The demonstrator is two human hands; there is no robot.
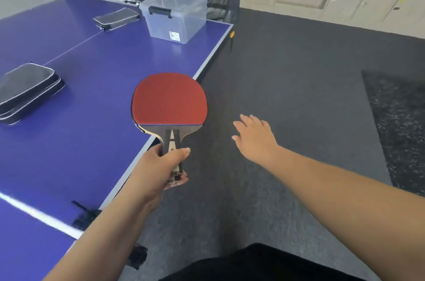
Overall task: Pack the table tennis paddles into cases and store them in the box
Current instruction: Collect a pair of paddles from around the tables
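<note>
— Paddle [170,99], red face up, sits in the left hand [161,165], fingers wrapped round its handle above the blue table's [92,87] edge.
— And the right hand [255,135]?
— Spread wide, holding nothing, over the carpet. Black cases [27,92] and clear box [174,13] wait on the table.

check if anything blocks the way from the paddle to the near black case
Nothing visible does. The paddle is in the left hand at the table edge, and only bare blue tabletop lies between it and the near case.
</note>
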